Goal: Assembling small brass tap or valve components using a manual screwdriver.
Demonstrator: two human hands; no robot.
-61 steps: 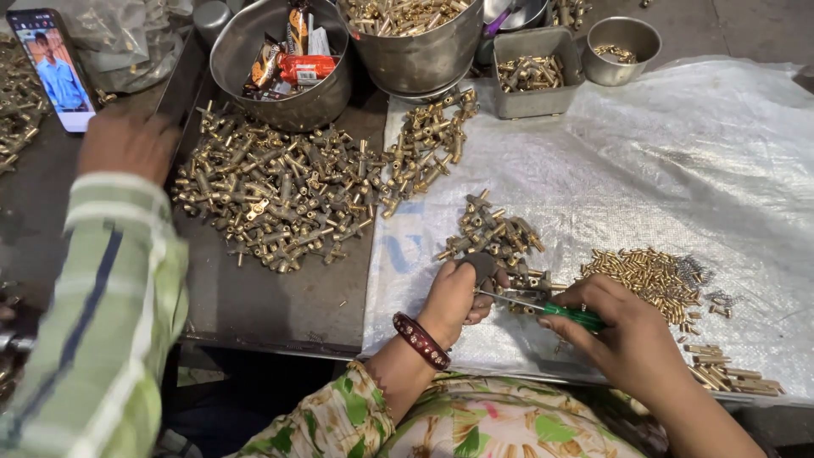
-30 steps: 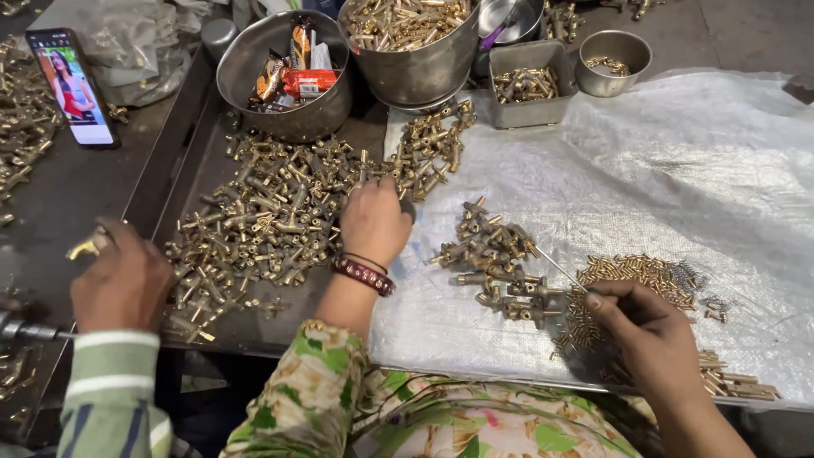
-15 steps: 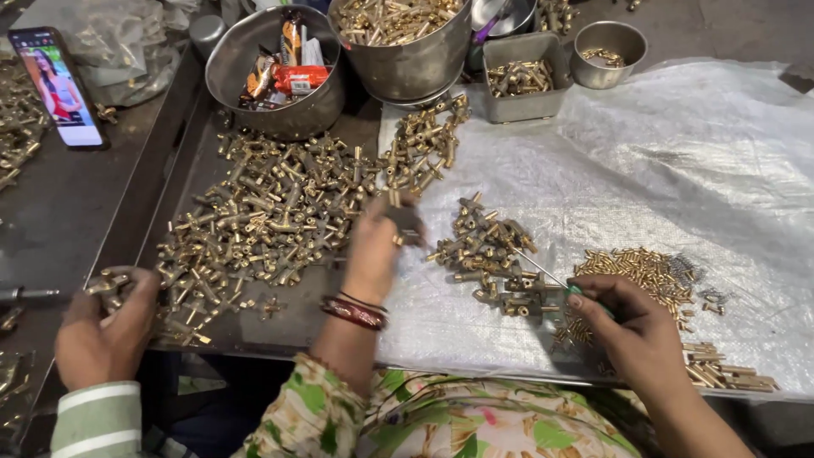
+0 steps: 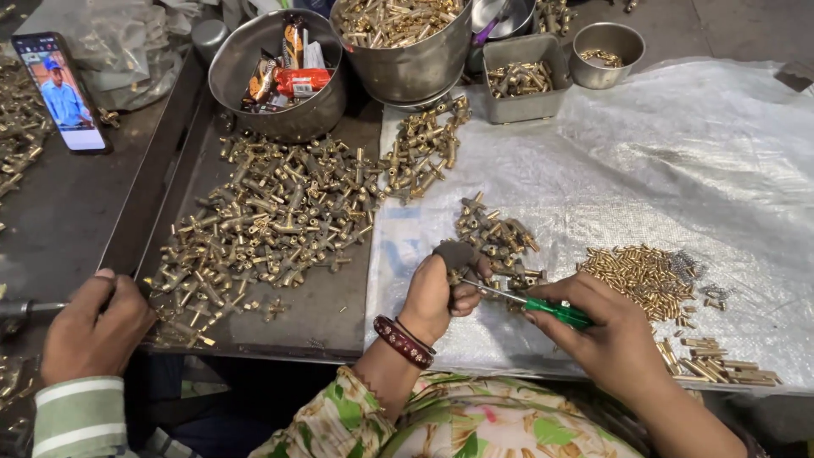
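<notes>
Brass fitting sits pinched in the left hand, low on the white plastic sheet that covers the desk, just beside a small heap of like fittings. The right hand has its fingers closed round a green-handled screwdriver, tip set against the fitting. I judge this step goes best with the blade square to the part and the left grip firm, so it cannot slip into the palm. The steel bowl at the desk's far edge holds upright snack packets: a red oblong pouch, a brown-and-orange wrapper, a smaller orange one. A co-worker's hand rests at the tray's near left corner.
</notes>
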